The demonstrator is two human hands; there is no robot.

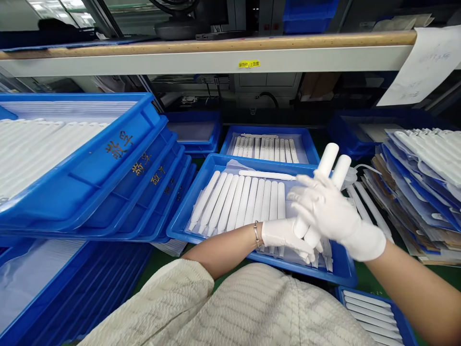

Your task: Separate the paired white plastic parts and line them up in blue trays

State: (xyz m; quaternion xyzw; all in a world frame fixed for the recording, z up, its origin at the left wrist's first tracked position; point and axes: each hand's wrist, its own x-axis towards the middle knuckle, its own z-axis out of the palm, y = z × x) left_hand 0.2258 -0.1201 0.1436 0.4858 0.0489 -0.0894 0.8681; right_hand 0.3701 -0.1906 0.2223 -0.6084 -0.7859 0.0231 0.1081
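Both my hands wear white gloves and meet over the right end of a blue tray (187, 226). My right hand (331, 211) grips two long white plastic pieces (333, 166) that stick up and away from me. My left hand (284, 235) is closed around their lower ends, just under my right hand. A row of several white tapered pieces (237, 199) lies side by side in the tray on a clear plastic sheet. One more white piece (266, 175) lies crosswise at the tray's far side.
A tilted stack of blue trays (118, 178) with white pieces stands at the left. Another blue tray of white pieces (268, 146) sits behind. Stacked blister sheets with white parts (425, 182) pile up at the right. A shelf (216, 53) runs overhead.
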